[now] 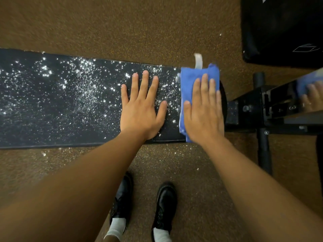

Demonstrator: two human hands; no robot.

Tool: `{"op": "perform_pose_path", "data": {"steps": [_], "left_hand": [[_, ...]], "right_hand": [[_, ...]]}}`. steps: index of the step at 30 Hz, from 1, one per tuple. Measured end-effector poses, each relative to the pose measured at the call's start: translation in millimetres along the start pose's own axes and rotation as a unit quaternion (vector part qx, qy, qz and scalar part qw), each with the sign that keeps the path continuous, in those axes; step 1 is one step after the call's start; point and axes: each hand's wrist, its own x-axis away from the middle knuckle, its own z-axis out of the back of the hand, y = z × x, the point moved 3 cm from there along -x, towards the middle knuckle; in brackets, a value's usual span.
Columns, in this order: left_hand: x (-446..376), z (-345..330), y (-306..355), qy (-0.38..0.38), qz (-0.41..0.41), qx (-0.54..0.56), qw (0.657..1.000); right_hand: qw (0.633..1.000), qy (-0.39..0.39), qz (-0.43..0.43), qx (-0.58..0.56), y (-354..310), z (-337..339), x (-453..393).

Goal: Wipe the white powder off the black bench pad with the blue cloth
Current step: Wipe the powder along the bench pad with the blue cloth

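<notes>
A long black bench pad (52, 123) runs across the view, speckled with white powder (83, 88) over most of its top. At the pad's right end lies a folded blue cloth (192, 74). My right hand (203, 110) presses flat on the cloth with straight fingers. Just left of the cloth, my left hand (141, 107) rests flat on the bare pad, fingers spread, among the powder.
Brown speckled floor (157, 28) surrounds the bench, with some powder spilled in front. A black metal bench frame (262, 110) sticks out to the right. A large black block (283, 28) sits at the top right. My black shoes (166, 203) stand below the pad.
</notes>
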Motion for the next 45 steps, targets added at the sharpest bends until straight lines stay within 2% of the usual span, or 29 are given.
{"op": "perform_pose_path", "data": {"steps": [3, 8, 10, 14, 16, 21, 22, 25, 27, 30, 35, 38, 41, 43, 45], "left_hand": [[1, 1, 0, 0.002, 0.001, 0.005, 1.0], [1, 1, 1, 0.004, 0.001, 0.011, 1.0], [1, 1, 1, 0.003, 0.0, 0.011, 1.0], [1, 0, 0, 0.001, 0.001, 0.011, 1.0], [1, 0, 0, 0.001, 0.001, 0.01, 1.0], [1, 0, 1, 0.001, 0.001, 0.016, 1.0], [1, 1, 1, 0.0, 0.002, 0.015, 1.0], [0, 0, 0, 0.001, 0.002, 0.014, 1.0], [1, 0, 0, 0.0, 0.001, 0.014, 1.0], [1, 1, 0, -0.002, -0.001, 0.014, 1.0], [1, 1, 0, -0.005, 0.0, 0.015, 1.0], [1, 1, 1, -0.007, 0.001, 0.011, 1.0], [1, 1, 1, -0.01, 0.003, 0.006, 1.0], [1, 1, 1, -0.009, 0.0, 0.007, 1.0], [1, 1, 0, -0.01, -0.001, 0.008, 1.0]], "right_hand": [[1.0, -0.01, 0.001, -0.005, 10, 0, 9], [0.997, -0.004, -0.073, -0.011, 10, 2, -39], [0.999, 0.003, -0.041, 0.0, 1, 0, -35], [0.999, -0.014, 0.042, -0.007, 1, -4, 24], [0.999, -0.025, 0.022, -0.012, 16, -3, 27], [0.994, -0.011, -0.1, -0.029, 23, 5, -38], [0.995, -0.013, -0.095, -0.026, 17, 5, -43], [1.0, -0.014, 0.014, 0.004, -11, 0, -17], [0.998, -0.025, 0.056, -0.005, -13, -2, 13], [0.999, -0.04, 0.027, -0.003, 13, -2, 21], [0.997, -0.01, -0.075, -0.026, 28, 4, -30], [0.999, -0.012, -0.04, -0.012, 15, 3, -35], [0.999, -0.022, 0.028, 0.001, 4, 0, 3], [0.999, -0.039, 0.032, -0.014, 10, -1, 30], [0.999, -0.037, 0.001, -0.023, 25, 0, 35]]}}
